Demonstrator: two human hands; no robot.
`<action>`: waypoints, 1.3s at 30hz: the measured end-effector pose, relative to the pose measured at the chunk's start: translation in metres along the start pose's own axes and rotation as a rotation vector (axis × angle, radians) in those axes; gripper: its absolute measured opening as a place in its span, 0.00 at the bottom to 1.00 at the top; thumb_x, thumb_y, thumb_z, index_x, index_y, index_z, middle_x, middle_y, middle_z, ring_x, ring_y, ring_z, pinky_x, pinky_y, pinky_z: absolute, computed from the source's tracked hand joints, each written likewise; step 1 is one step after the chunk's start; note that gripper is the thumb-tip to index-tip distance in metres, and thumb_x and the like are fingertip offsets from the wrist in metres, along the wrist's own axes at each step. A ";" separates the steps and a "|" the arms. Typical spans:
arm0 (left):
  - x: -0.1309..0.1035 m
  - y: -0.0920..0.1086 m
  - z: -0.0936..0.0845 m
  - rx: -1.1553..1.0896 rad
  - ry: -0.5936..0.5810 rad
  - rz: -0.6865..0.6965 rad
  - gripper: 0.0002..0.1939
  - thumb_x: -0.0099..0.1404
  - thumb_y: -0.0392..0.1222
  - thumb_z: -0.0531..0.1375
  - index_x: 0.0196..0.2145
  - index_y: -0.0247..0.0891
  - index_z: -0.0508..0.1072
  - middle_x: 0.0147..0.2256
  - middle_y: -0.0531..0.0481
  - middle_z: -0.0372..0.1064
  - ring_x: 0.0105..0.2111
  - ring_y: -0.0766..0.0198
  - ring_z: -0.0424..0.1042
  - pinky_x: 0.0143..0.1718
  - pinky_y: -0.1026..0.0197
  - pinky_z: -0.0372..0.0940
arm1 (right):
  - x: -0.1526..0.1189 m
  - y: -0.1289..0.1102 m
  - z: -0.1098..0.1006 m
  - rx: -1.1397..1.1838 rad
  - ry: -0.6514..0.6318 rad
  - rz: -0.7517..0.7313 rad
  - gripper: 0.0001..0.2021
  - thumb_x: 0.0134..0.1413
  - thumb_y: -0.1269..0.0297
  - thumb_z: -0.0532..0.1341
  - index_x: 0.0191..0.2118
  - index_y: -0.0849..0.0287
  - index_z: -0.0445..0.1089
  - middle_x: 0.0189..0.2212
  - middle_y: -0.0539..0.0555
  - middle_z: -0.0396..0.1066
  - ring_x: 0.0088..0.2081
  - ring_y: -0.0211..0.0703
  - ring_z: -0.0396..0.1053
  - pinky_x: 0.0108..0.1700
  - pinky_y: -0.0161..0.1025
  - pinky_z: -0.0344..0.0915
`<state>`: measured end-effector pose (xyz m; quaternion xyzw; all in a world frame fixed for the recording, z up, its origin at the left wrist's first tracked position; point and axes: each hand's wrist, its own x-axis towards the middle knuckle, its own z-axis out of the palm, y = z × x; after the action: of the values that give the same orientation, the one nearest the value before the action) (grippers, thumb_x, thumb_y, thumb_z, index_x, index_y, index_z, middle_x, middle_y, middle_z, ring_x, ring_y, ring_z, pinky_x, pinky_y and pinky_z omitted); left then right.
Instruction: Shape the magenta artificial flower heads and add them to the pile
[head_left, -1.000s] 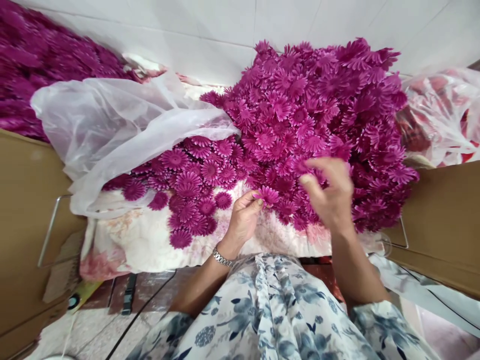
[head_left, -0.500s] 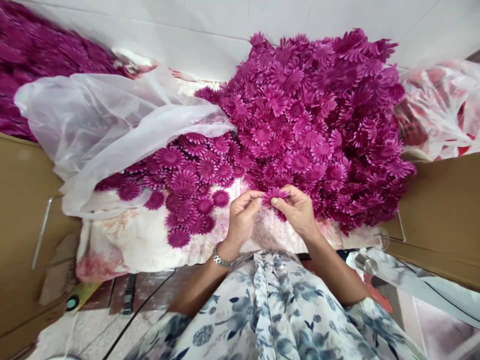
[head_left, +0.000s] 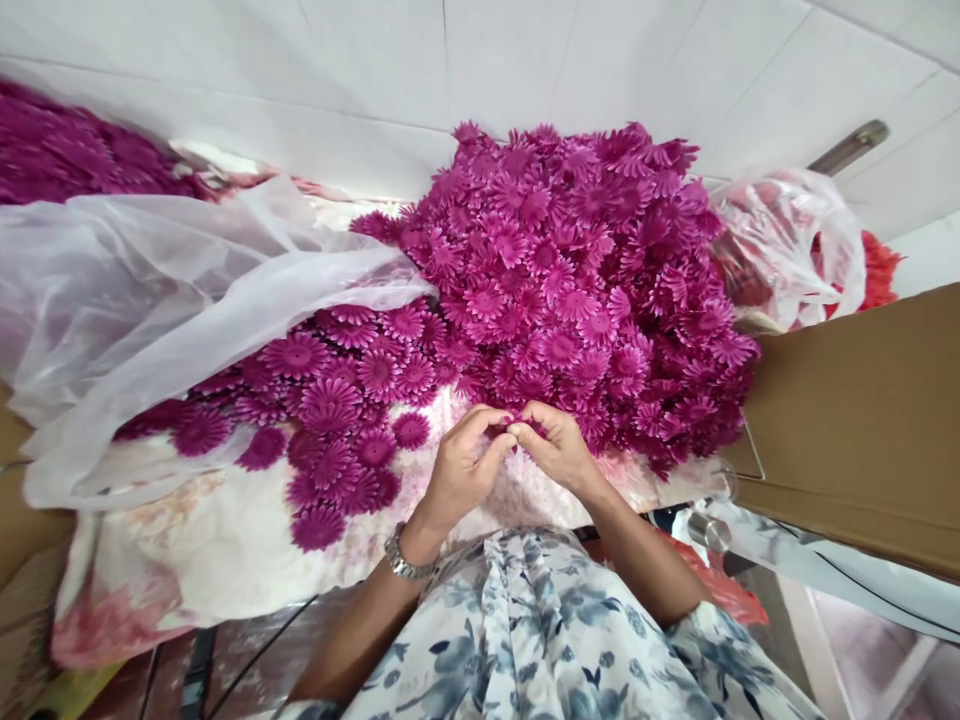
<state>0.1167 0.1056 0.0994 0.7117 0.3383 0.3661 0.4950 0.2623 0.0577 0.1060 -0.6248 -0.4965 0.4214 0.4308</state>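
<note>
Two pinches, left hand (head_left: 461,472) and right hand (head_left: 561,452) clamped on one magenta flower (head_left: 514,423), mostly hidden, long axis unclear; flower heap (head_left: 577,300) just beyond at one o'clock, right hand nearer.

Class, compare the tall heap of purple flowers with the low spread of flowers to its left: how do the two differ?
The tall heap is mounded high; the low spread lies nearly flat.
The heap's flowers face many ways, while the spread's mostly face up.
The plastic sheet covers part of the spread but leaves most of the heap bare.
Both share purple, many-petalled flowers.
</note>
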 end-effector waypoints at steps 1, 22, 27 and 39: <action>0.001 0.001 0.000 -0.015 -0.022 -0.014 0.03 0.60 0.36 0.57 0.33 0.39 0.70 0.31 0.51 0.68 0.33 0.65 0.68 0.35 0.63 0.63 | 0.000 0.001 0.000 0.049 -0.018 0.018 0.15 0.52 0.54 0.58 0.24 0.59 0.64 0.21 0.46 0.60 0.24 0.32 0.58 0.29 0.32 0.56; 0.019 0.005 0.016 -0.479 0.160 -0.241 0.04 0.56 0.39 0.60 0.27 0.39 0.68 0.24 0.55 0.62 0.24 0.68 0.60 0.28 0.65 0.56 | -0.007 -0.018 -0.018 0.426 0.090 -0.023 0.14 0.46 0.58 0.64 0.22 0.58 0.60 0.22 0.46 0.59 0.24 0.31 0.55 0.27 0.32 0.54; 0.036 0.017 0.008 -0.361 0.239 -0.201 0.02 0.57 0.37 0.59 0.27 0.39 0.68 0.23 0.56 0.62 0.21 0.69 0.59 0.25 0.65 0.55 | 0.001 -0.024 -0.034 0.259 0.339 -0.069 0.11 0.48 0.57 0.64 0.26 0.57 0.63 0.22 0.45 0.61 0.23 0.31 0.57 0.26 0.31 0.56; 0.120 0.037 0.034 -0.051 0.251 0.207 0.08 0.63 0.38 0.55 0.38 0.36 0.72 0.41 0.43 0.69 0.38 0.62 0.68 0.40 0.60 0.61 | 0.048 -0.042 -0.107 -0.999 0.788 -0.492 0.17 0.55 0.60 0.57 0.48 0.62 0.68 0.41 0.61 0.70 0.45 0.50 0.66 0.50 0.52 0.60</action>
<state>0.2107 0.1804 0.1485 0.6786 0.3129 0.5096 0.4264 0.3611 0.0975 0.1708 -0.7244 -0.5653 -0.2275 0.3226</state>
